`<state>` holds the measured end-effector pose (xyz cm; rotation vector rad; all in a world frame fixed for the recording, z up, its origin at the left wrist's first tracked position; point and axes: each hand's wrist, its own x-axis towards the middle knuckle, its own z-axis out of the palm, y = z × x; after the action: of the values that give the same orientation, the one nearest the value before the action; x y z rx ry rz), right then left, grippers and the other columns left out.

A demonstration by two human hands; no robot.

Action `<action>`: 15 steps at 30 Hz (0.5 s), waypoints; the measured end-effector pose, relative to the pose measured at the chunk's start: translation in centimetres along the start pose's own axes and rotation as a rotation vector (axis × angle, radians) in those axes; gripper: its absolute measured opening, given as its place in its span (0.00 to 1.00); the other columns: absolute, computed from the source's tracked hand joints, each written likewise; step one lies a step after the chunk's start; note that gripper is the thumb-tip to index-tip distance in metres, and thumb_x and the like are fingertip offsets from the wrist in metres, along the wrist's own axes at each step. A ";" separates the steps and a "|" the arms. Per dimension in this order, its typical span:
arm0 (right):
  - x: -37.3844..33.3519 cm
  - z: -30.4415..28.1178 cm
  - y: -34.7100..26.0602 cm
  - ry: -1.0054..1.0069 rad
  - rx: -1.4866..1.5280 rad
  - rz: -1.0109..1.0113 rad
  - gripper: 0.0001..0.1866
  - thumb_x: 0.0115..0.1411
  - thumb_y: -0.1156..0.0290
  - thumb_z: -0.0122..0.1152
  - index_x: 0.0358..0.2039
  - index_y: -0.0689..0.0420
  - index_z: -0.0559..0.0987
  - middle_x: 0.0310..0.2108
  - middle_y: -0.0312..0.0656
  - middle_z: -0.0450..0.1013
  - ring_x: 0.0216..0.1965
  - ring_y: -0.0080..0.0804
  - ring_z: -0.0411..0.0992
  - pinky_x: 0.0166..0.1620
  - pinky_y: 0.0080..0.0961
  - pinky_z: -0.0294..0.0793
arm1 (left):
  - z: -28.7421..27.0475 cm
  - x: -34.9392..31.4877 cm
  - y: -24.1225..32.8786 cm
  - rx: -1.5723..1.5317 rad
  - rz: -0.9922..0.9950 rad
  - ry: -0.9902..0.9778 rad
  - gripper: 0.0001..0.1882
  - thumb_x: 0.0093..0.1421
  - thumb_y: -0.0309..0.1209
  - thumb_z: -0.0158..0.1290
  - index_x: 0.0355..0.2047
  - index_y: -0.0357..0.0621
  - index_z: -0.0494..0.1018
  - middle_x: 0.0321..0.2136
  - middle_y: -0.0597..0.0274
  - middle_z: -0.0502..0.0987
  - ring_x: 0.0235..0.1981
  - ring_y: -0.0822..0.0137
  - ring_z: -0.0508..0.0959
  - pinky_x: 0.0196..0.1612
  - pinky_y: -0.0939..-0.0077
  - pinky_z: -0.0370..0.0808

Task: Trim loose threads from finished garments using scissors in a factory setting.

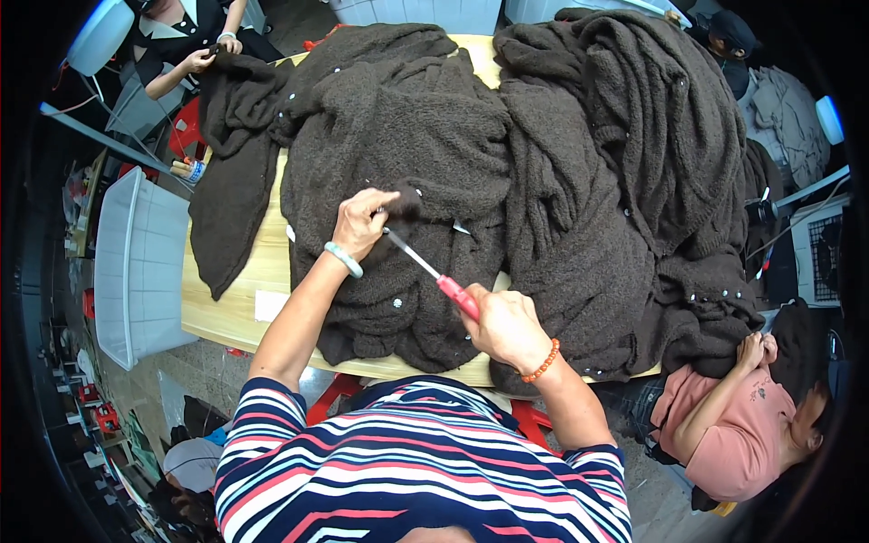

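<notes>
Tabletop: wooden, mostly covered; bare room shows along the left edge and between heaps at the far edge.
Knit heaps: dark brown, reaching the near edge at right.
White bin: beside the left edge.
Red-handled tool: over the left heap.
Right hand: wrapped round the handle.
Left hand: fingers curled, blurred; cannot tell whether pinching knit.

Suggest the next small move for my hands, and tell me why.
I'd probably steady the dark brown knit fabric with your left hand before working the red-handled tool: its metal shaft, held out by your right hand, points toward the left hand, and blur there hides whether the tip touches the fabric.
</notes>
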<state>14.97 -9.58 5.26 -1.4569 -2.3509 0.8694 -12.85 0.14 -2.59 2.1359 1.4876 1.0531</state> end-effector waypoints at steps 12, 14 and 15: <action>0.7 -0.5 0.7 -0.067 0.034 0.001 0.10 0.58 0.64 0.60 0.31 0.58 0.75 0.19 0.52 0.74 0.26 0.52 0.76 0.33 0.46 0.75 | 0.5 -2.3 0.0 -0.020 0.048 -0.036 0.18 0.46 0.14 0.53 0.39 0.39 0.79 0.28 0.54 0.78 0.33 0.54 0.78 0.38 0.66 0.76; 0.3 -0.6 1.0 -0.124 0.065 -0.007 0.08 0.58 0.65 0.59 0.33 0.56 0.75 0.19 0.52 0.74 0.26 0.53 0.76 0.33 0.46 0.75 | 0.2 -2.3 -0.2 0.085 0.044 -0.030 0.18 0.47 0.15 0.54 0.39 0.40 0.79 0.29 0.55 0.78 0.33 0.55 0.78 0.39 0.66 0.75; 0.1 -0.9 1.3 -0.113 0.092 0.000 0.08 0.58 0.66 0.59 0.33 0.56 0.75 0.19 0.52 0.74 0.27 0.53 0.76 0.33 0.46 0.75 | 0.1 -2.2 -0.2 0.190 0.039 -0.021 0.17 0.47 0.15 0.55 0.39 0.40 0.79 0.30 0.55 0.77 0.34 0.56 0.78 0.39 0.66 0.75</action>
<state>16.30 -8.79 5.20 -1.4055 -2.3557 1.0710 -13.27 -1.79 -3.66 2.3055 1.5996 0.9323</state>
